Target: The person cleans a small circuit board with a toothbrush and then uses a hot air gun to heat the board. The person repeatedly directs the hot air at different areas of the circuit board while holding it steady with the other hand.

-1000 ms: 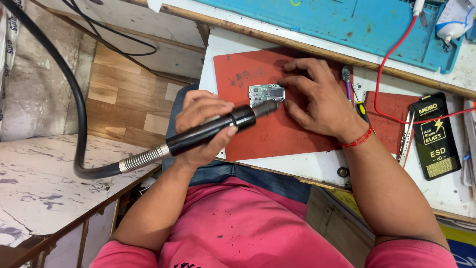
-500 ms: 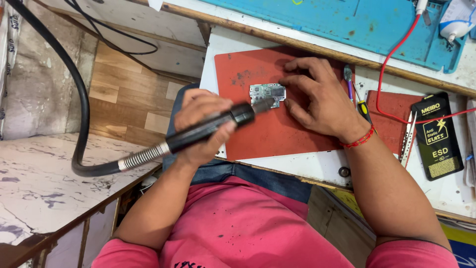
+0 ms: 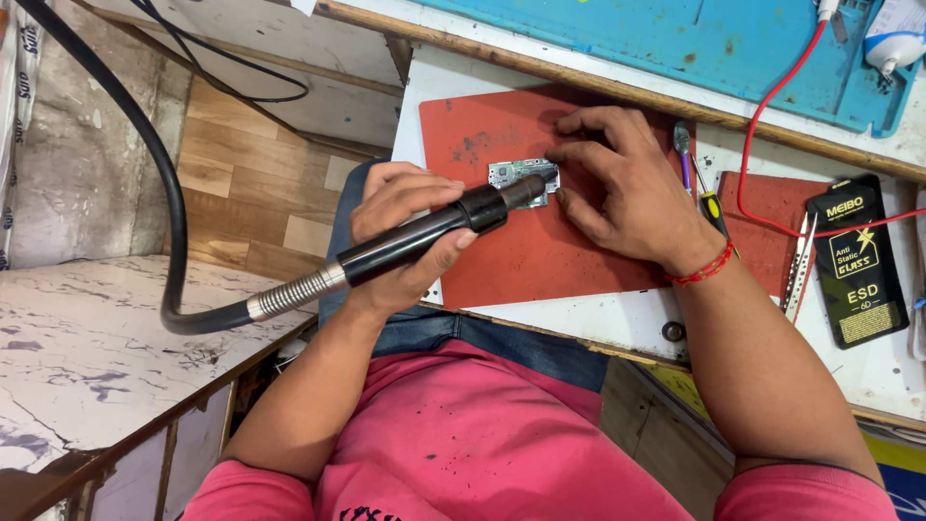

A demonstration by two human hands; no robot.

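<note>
The white tabletop (image 3: 617,323) carries a red mat (image 3: 540,260) that cushions a small circuit board (image 3: 521,175). The right hand (image 3: 627,188) pins the board flat; the left hand (image 3: 400,236), grip closed round a black rotary handpiece (image 3: 424,236), presses its tip against the board, closer than before.

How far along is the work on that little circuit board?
Done: the circuit board lies flat on the red mat. In hand: the right hand pins it down while the left hand holds the black handpiece, tip at the board's edge. Left: hard to tell; the board is too small to show finished work.
</note>
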